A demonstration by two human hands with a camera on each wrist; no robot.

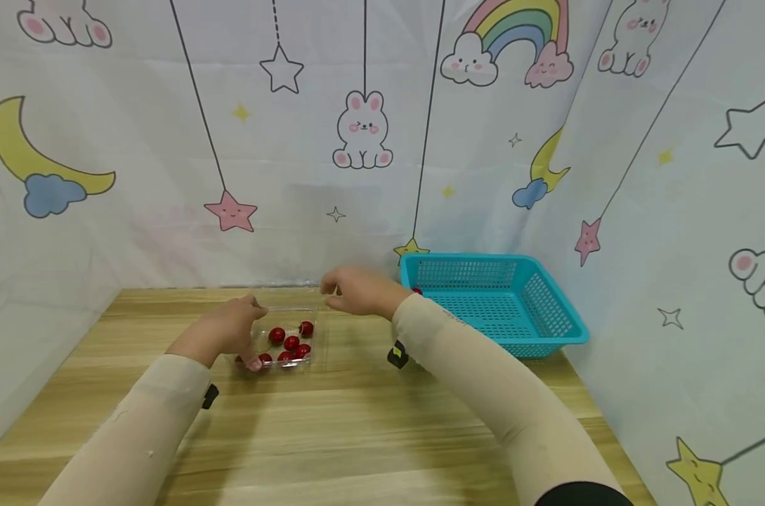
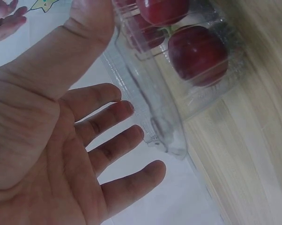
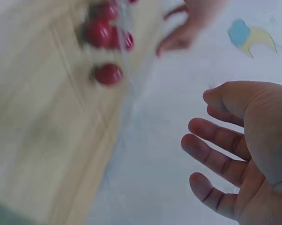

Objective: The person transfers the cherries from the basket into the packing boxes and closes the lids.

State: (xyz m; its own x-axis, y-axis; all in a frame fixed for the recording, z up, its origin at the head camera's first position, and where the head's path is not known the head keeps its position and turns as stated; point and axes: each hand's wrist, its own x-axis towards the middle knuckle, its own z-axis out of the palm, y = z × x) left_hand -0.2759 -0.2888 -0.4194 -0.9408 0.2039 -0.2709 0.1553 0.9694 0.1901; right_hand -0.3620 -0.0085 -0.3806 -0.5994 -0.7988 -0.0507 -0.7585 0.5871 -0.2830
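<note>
A clear plastic box (image 1: 319, 348) with several red cherries (image 1: 291, 343) inside sits on the table, its clear lid part (image 1: 287, 298) lying toward the wall. My left hand (image 1: 230, 330) spans the box's left side. The thumb reaches over the front left corner, close to the cherries. In the left wrist view the other fingers (image 2: 117, 115) are fairly straight and spread, their tips right at the clear plastic edge (image 2: 166, 117). Past the box's far right corner, my right hand (image 1: 360, 289) is raised and holds nothing; its fingers (image 3: 216, 159) are loosely bent in the right wrist view.
A blue perforated basket (image 1: 559, 309) stands at the back right, partly behind my right forearm. One cherry (image 1: 416, 290) shows at its left end. A white curtain (image 1: 293, 154) with cartoon prints hangs behind and beside the wooden table (image 1: 331, 443).
</note>
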